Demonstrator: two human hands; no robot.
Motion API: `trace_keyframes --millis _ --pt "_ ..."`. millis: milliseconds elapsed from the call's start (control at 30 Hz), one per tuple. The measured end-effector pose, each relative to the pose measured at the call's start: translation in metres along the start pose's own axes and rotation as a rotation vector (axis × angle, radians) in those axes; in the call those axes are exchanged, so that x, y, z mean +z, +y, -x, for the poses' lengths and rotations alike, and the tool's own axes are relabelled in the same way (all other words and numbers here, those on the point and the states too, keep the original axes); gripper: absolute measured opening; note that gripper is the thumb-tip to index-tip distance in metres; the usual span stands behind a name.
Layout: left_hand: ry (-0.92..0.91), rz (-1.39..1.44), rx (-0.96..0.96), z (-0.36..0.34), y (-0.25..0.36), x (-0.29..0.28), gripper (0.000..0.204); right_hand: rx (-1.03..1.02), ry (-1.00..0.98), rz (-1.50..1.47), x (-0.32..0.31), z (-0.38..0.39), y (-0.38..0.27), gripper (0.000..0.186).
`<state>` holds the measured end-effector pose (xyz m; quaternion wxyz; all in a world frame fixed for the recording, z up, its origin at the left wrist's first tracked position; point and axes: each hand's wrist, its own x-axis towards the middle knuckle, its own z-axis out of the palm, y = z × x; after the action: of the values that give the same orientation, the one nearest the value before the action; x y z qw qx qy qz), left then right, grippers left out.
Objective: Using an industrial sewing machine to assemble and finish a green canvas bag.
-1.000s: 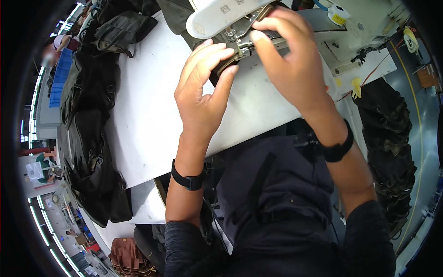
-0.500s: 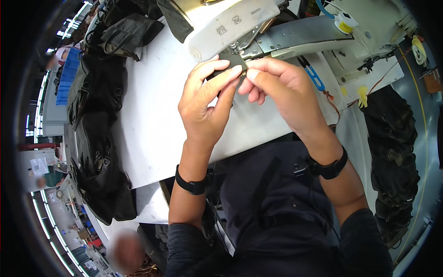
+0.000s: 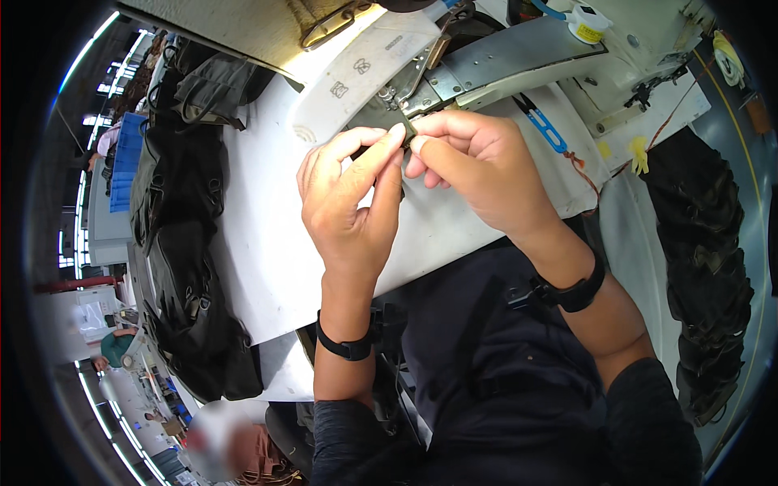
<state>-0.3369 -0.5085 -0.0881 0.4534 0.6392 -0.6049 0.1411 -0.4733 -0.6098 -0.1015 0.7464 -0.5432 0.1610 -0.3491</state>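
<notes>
My left hand (image 3: 350, 190) and my right hand (image 3: 490, 166) meet fingertip to fingertip above the white tabletop (image 3: 267, 243). Between them they pinch a small dark olive piece, apparently fabric or strap (image 3: 408, 125). Most of it is covered by the fingers, so its full shape cannot be made out. Just beyond the fingertips is a sewing machine, with its pale head cover (image 3: 356, 77) and a metal bed (image 3: 494, 69). Blue thread snips (image 3: 543, 125) with an orange cord lie to the right of my right hand.
Dark bags (image 3: 190, 283) are heaped along the table's left edge. More dark fabric goods (image 3: 705, 267) hang or lie at the right. A small white bottle (image 3: 587, 24) stands on the machine at the far right. A blue bin (image 3: 126, 162) and other people are farther left.
The view has shifted, so the machine sits further left and more of its upper part shows. Both hands keep pinching the small piece, with only slight finger movement.
</notes>
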Motion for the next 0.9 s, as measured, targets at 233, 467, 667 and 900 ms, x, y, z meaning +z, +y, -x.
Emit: trace_keyframes --millis 233,467,667,900 --pt "-0.020 -0.252 0.191 -0.006 0.007 -0.005 0.024 -0.057 0.038 0.153 0.005 0.003 0.002 0.020" --pt "-0.061 -0.254 0.176 -0.008 0.010 -0.007 0.028 -0.068 0.082 0.121 0.009 0.003 0.001 0.015" --pt "-0.015 -0.138 0.134 -0.008 0.008 -0.001 0.029 -0.056 0.086 0.069 0.012 0.002 -0.002 0.015" --pt "-0.001 -0.164 0.195 -0.010 0.005 0.000 0.029 -0.023 0.084 0.126 0.013 -0.001 -0.003 0.015"
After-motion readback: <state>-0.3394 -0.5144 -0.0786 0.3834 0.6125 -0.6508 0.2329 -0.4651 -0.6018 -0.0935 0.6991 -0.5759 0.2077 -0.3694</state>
